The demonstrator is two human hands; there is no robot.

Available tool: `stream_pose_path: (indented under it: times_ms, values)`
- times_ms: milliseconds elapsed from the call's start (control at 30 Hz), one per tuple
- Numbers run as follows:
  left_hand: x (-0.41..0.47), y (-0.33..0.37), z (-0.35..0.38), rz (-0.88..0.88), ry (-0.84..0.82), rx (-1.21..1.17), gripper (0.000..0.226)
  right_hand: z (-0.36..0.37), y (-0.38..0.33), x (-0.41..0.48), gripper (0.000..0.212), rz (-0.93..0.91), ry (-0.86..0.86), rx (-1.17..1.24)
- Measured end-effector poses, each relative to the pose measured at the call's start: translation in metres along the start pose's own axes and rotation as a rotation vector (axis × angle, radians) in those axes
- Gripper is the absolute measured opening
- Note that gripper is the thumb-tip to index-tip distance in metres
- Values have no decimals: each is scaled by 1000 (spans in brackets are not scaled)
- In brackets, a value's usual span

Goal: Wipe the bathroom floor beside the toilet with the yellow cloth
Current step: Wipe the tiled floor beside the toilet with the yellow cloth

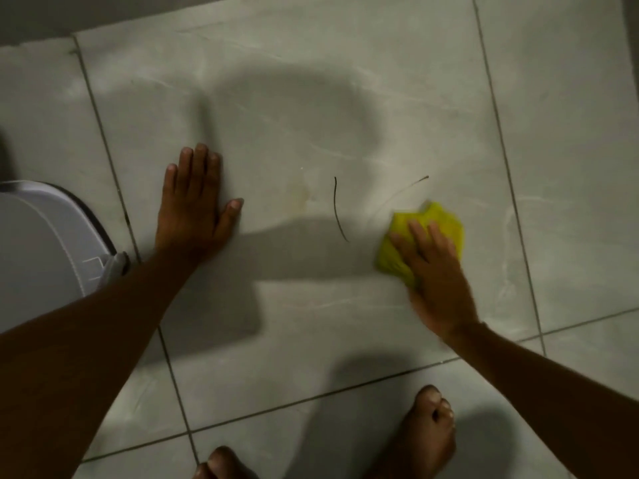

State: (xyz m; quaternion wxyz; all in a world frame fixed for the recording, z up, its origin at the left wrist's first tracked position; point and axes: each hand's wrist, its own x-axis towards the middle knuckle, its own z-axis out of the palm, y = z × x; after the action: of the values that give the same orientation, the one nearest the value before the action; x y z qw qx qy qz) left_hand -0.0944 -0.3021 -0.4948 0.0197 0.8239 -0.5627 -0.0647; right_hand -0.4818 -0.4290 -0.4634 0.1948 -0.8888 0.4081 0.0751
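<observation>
The yellow cloth (439,221) lies bunched on the pale grey floor tiles (311,98), right of centre. My right hand (434,274) presses flat on top of it, fingers spread over the cloth; the hand is motion-blurred. My left hand (193,205) rests palm down on the tile with fingers apart, holding nothing, just right of the toilet (38,243). Only the toilet's white seat and lid show at the left edge. A faint yellowish stain (299,197) marks the tile between my hands.
Two thin dark hairs lie on the tile: a curved one (337,209) and a longer one (401,191) by the cloth. My bare feet (428,433) stand at the bottom edge. Dark grout lines cross the floor. A wall base runs along the top.
</observation>
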Motion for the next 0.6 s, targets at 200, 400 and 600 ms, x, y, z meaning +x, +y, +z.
stream_pose_path:
  times_ms: [200,400,600]
  values:
    - [-4,-1,4,-17,93,14,76,-38,24,99,69,583,175,200]
    - [0,-2,1,-22,47,11,78,-21,41,9,74,132,56,78]
    - [0,-6,7,-20,59,34,78,-13,-11,75,67,62,88,-2]
